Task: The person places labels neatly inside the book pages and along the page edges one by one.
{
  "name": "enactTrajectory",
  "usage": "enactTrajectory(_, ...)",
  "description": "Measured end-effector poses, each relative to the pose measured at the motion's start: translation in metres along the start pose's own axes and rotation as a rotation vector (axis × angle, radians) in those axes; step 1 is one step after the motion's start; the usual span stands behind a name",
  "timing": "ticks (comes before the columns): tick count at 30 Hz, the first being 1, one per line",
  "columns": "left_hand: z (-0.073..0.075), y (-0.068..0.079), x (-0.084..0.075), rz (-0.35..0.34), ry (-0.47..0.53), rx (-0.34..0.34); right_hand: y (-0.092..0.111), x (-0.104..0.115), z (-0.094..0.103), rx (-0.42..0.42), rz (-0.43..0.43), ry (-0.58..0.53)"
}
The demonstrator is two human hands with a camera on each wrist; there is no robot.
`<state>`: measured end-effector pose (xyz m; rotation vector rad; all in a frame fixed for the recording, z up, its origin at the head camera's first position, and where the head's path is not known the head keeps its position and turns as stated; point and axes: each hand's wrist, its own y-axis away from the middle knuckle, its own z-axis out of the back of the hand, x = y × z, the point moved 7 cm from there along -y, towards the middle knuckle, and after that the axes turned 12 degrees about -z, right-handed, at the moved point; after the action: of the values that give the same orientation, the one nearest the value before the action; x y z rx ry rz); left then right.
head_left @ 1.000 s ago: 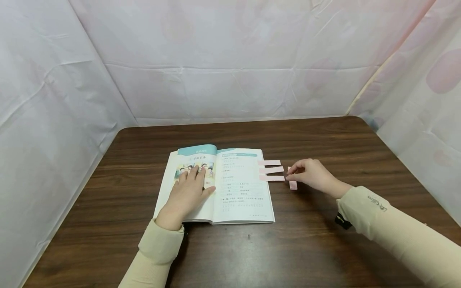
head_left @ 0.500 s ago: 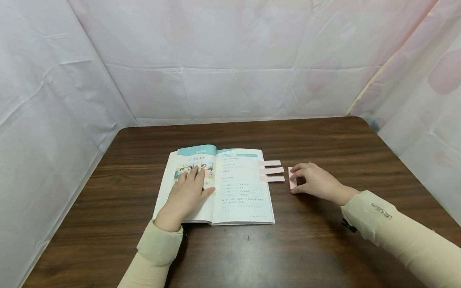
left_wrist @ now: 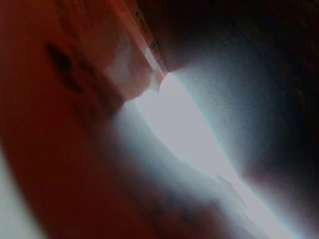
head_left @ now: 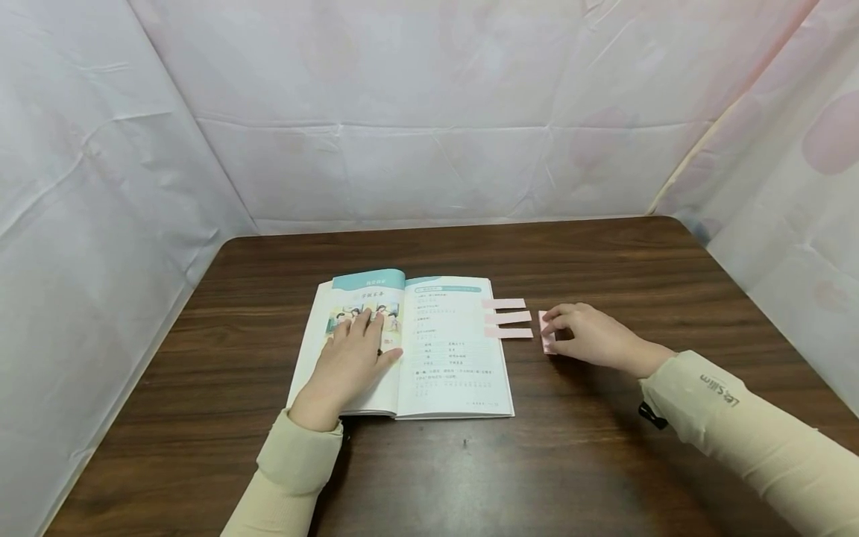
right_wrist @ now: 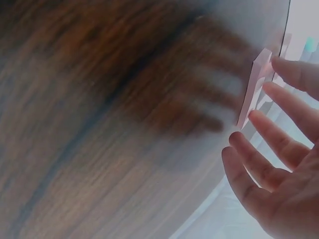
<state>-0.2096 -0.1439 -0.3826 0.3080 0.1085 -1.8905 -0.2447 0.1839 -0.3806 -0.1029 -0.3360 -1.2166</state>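
Observation:
My left hand (head_left: 352,354) lies spread on the left page of an open book (head_left: 456,380), over its coloured picture. The left wrist view is dark and blurred, with a glaring bright page strip. To the right of the book, my right hand (head_left: 593,335) touches a narrow pink sticky-note pad (head_left: 546,344) on the table. In the right wrist view, its thumb and bent fingertips are at the pad (right_wrist: 256,82), with the thumb and index finger slightly apart. Part of the pad is hidden by the fingers in the head view.
Three pink paper strips (head_left: 510,318) jut out from the book's right edge, one below another. The book and pad lie on a dark wood-grain table (head_left: 429,253). Pale patterned sheeting (head_left: 429,171) hangs behind the table and at its sides.
My right fingers, pinched together at the pad's left edge one second ago, have parted and shifted slightly right onto the pad. The left hand stays on the page.

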Motion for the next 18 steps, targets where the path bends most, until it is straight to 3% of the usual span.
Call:
enactTrajectory(6, 0.000, -0.001, 0.000, 0.005, -0.001, 0.005, -0.004, -0.003, 0.003, -0.038, -0.007, -0.070)
enactTrajectory(12, 0.000, -0.002, 0.001, 0.007, -0.003, -0.001, -0.012, -0.012, 0.003, -0.073, -0.068, -0.151)
enactTrajectory(15, 0.000, -0.003, 0.000, 0.005, -0.003, 0.000, -0.016, -0.018, 0.002, -0.058, -0.111, -0.184)
enactTrajectory(18, -0.001, -0.003, 0.000, 0.000, -0.006, -0.001, -0.019, -0.025, -0.004, 0.027, -0.186, -0.273)
